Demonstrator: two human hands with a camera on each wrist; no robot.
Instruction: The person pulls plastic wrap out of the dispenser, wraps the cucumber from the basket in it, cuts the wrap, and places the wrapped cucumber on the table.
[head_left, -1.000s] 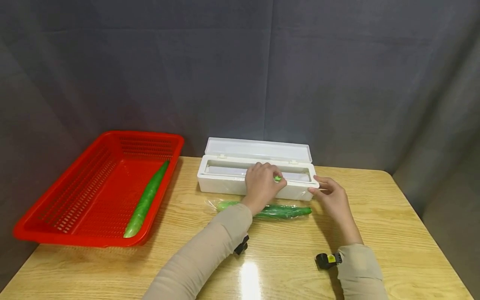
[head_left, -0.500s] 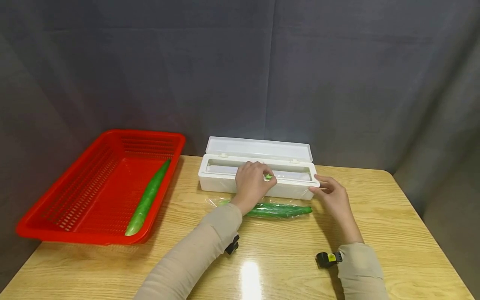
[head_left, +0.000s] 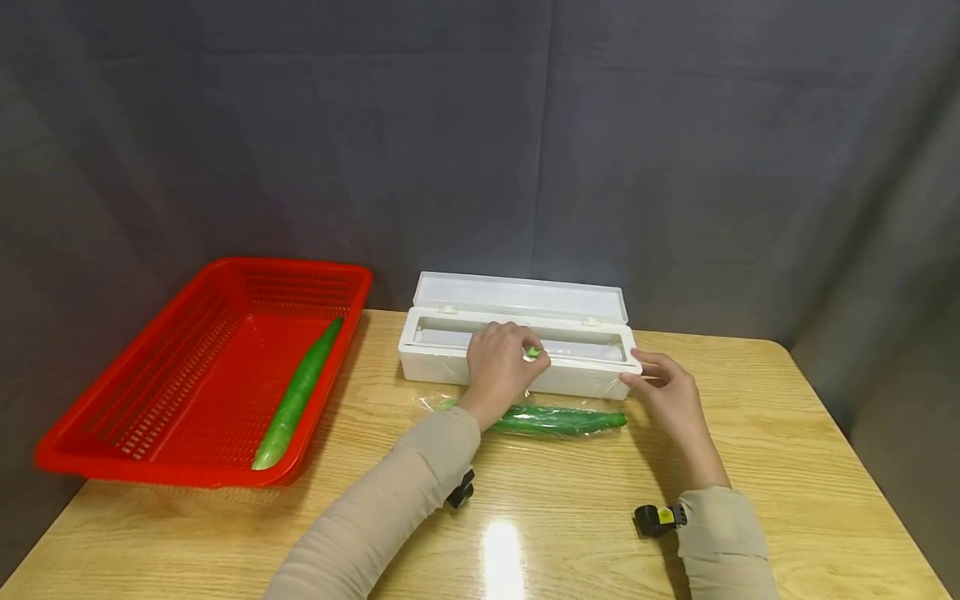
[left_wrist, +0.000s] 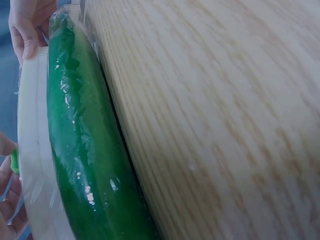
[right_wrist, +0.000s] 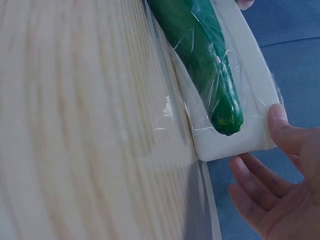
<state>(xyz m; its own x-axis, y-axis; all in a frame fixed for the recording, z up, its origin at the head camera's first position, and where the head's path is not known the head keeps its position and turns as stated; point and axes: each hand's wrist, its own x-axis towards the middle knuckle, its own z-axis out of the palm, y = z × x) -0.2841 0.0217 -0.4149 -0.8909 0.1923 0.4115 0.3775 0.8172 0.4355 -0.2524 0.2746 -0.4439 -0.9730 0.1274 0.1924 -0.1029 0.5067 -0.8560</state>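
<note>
A white cling film dispenser [head_left: 577, 383] lies across the table with its lid [head_left: 517, 297] raised at the back. My left hand [head_left: 498, 367] reaches over its front edge and pinches the small green cutter slider [head_left: 533, 352] between thumb and fingers. At the dispenser's right end my right hand [head_left: 669, 398] grips the corner; in the right wrist view the thumb [right_wrist: 278, 120] presses one face and the fingers sit at the end. A cucumber [head_left: 562, 421] in clear film lies just in front of the dispenser, its left part hidden behind my left wrist.
On the left stands a red perforated basket [head_left: 150, 473] with a second cucumber [head_left: 300, 392] along its right side. Wooden table [head_left: 577, 517] spreads toward me. A grey curtain [head_left: 480, 150] hangs behind. Small black cameras hang at both wrists.
My left hand has slid left along the dispenser's edge with the green slider, mostly in the first half second. My right hand keeps its grip at the corner.
</note>
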